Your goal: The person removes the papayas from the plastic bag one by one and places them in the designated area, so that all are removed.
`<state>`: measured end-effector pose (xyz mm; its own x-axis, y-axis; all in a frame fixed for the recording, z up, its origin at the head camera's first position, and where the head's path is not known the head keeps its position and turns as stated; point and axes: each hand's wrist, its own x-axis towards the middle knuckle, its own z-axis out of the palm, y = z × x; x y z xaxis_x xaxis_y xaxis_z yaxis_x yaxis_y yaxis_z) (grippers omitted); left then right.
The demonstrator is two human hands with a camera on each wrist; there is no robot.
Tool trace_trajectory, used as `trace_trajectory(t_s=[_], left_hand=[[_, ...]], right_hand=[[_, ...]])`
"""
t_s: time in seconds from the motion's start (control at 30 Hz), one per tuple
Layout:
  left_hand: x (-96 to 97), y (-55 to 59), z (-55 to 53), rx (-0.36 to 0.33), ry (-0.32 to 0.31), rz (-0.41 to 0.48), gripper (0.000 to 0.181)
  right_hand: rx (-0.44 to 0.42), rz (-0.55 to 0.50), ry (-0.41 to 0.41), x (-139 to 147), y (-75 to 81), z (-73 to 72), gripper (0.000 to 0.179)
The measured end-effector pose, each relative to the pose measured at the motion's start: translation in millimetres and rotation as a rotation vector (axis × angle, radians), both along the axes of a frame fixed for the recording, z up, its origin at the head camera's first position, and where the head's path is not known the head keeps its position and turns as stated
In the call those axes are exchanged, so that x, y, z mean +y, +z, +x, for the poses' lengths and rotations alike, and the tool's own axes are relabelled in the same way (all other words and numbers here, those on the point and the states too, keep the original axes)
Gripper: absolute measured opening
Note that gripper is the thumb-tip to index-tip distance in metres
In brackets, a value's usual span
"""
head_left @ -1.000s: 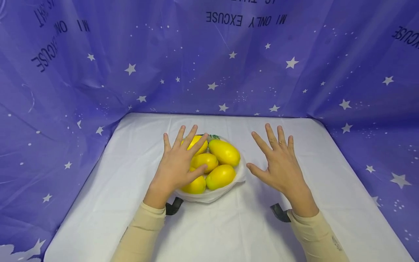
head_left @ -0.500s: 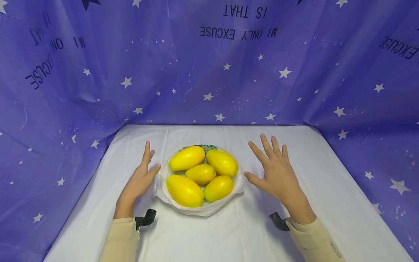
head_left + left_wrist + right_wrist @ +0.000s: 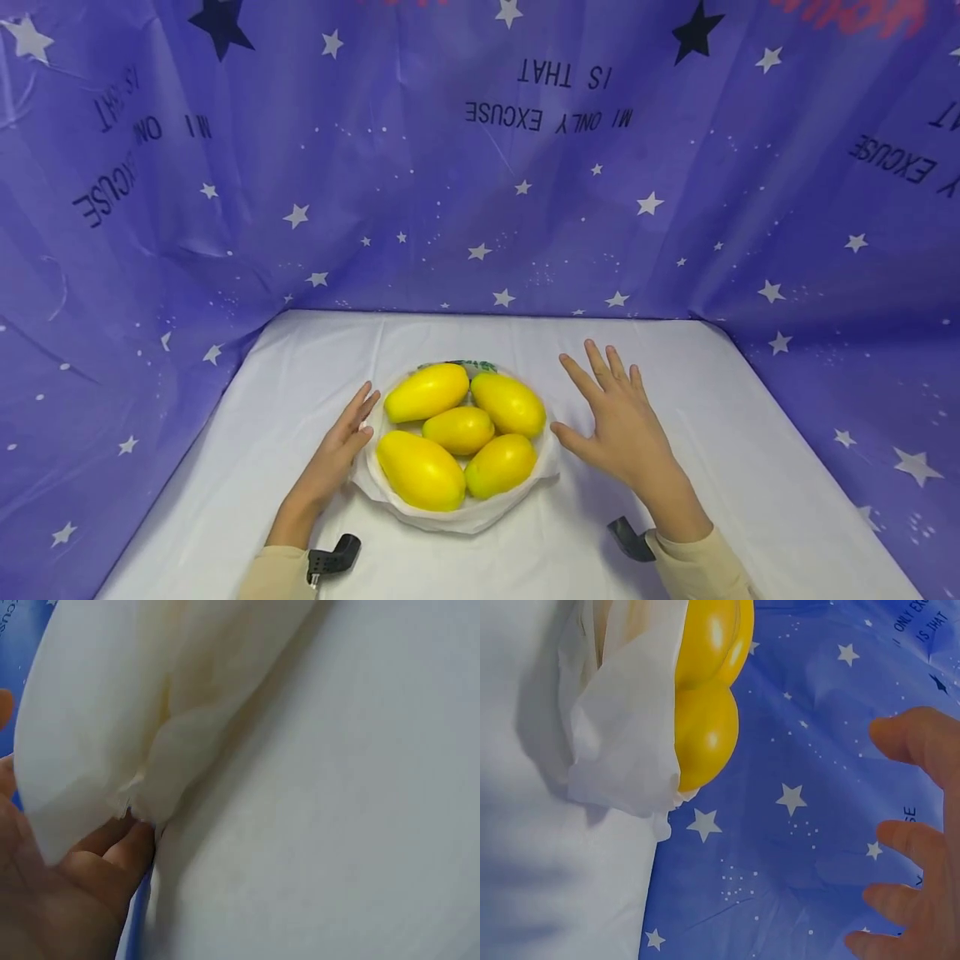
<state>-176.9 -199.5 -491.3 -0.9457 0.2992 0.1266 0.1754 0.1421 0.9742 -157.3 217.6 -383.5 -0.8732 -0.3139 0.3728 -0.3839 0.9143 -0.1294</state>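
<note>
Several yellow, oval, smooth fruits (image 3: 423, 471), greenish at some tips, lie in a thin white bag (image 3: 450, 523) with its mouth spread wide. Beside the bag's left rim is my left hand (image 3: 333, 458), fingers extended toward it. In the left wrist view, some fingers (image 3: 131, 847) meet the lower edge of the bag (image 3: 97, 712), and their tips are hidden. My right hand (image 3: 622, 437) hovers to the right of the bag with fingers spread, holding nothing. A gap separates this hand (image 3: 926, 840) from the fruits (image 3: 709, 735) in the right wrist view.
A white cloth covers the table (image 3: 750, 500). Purple star-printed sheeting (image 3: 570, 225) rises behind it and along both sides. Each wrist carries a black camera mount, one at the left (image 3: 335, 554) and one at the right (image 3: 630, 537).
My left hand has moved left from above the fruits, then drawn in at the bag's left rim. The right hand stays spread at the right. The head view has tilted upward.
</note>
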Motion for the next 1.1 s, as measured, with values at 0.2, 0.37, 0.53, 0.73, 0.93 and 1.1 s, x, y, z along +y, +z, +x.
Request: trace_trajectory(t_s=[0.2, 0.37, 0.53, 0.73, 0.93, 1.1], left_hand=[[5.6, -6.5, 1.7, -0.023, 0.055, 0.045, 0.055], [6.5, -10.5, 2.2, -0.081, 0.073, 0.036, 0.057], [6.1, -13.5, 4.7, -0.104, 0.059, 0.060, 0.057], [7.8, -12.6, 6.4, -0.114, 0.051, 0.060, 0.057], [9.7, -12.1, 5.2, -0.131, 0.060, 0.022, 0.056], [11.0, -12.0, 5.9, -0.139, 0.061, 0.018, 0.055]], right_hand=[[0.019, -0.001, 0.027, 1, 2.6, -9.1, 0.085], [0.046, -0.020, 0.044, 2, 6.9, -22.2, 0.087], [0.025, -0.113, 0.081, 1, 1.8, -35.6, 0.089], [-0.113, -0.315, 0.154, -9, -9.0, -49.4, 0.079], [-0.301, -0.438, 0.234, -26, -21.0, -59.9, 0.069], [-0.409, -0.527, 0.331, -36, -30.1, -67.5, 0.067]])
